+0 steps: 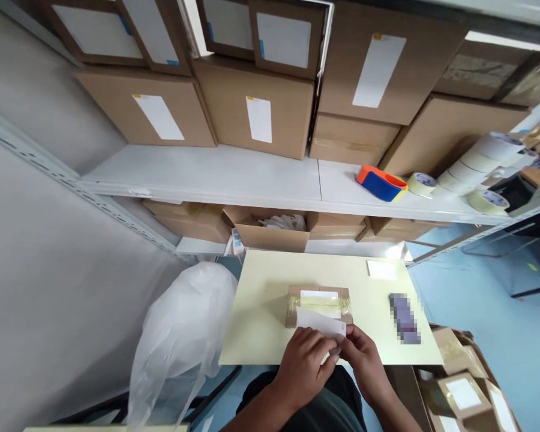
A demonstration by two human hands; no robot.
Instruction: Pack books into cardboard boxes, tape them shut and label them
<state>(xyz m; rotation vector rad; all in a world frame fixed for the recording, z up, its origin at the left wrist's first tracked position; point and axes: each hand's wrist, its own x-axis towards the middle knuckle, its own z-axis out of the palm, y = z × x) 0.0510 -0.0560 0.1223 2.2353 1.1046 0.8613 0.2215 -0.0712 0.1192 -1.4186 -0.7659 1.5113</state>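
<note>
Both hands come together at the near edge of a pale yellow table (261,300). Between them they pinch a white paper label (319,323), held tilted over the front of a small cardboard box (293,303). My left hand (303,363) has its fingers closed on the label's lower edge. At the label's right end, my right hand (362,357) grips a corner between thumb and fingers. The box lies flat, with clear tape and a white sheet (319,295) on its top. Part of the box's near side is hidden behind the label and hands.
A blurred purple object (405,319) and a white paper stack (381,270) lie on the table's right. A plastic bag (189,324) stands at left. Behind, a shelf (252,174) bears cartons, tape rolls (488,201) and an orange-blue band (380,183). Boxes (463,393) fill the lower right.
</note>
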